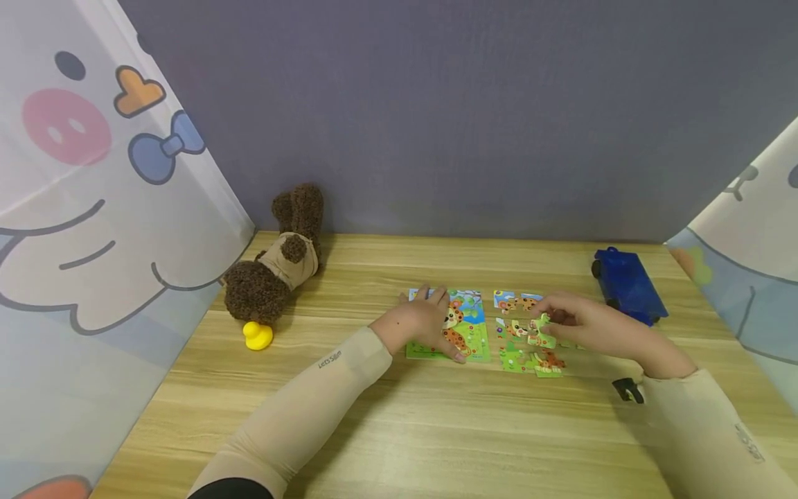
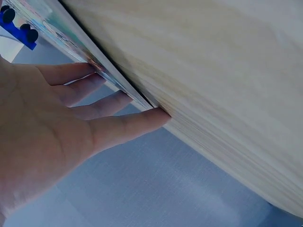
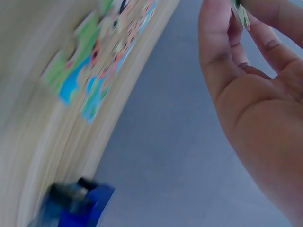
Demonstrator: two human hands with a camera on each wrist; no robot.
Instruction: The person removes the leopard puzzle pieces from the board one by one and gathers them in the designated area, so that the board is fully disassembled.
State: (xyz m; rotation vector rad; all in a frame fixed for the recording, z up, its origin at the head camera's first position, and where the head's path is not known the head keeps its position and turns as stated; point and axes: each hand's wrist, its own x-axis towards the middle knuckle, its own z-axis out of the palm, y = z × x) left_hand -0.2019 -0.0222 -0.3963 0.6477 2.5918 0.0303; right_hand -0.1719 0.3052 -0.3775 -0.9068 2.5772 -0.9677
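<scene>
My left hand (image 1: 427, 322) rests with spread fingers on a square picture board (image 1: 476, 336) showing a spotted cartoon animal on green and blue. In the left wrist view, its straight fingers (image 2: 128, 127) reach along the board's edge and down to the table. Between thumb and fingers, my right hand (image 1: 589, 322) pinches a puzzle piece (image 3: 242, 16), raised over the table in the right wrist view. Several loose puzzle pieces (image 1: 512, 357) with matching colours lie in rough rows to the right of the board, partly covered by the right hand.
A brown plush toy (image 1: 255, 287) lies at the left, with a yellow rubber duck (image 1: 258, 336) against it. At the back right sits a blue toy car (image 1: 630, 284). A small black object (image 1: 626, 390) lies beside the right sleeve. A grey wall (image 1: 424, 138) bounds the table's far edge.
</scene>
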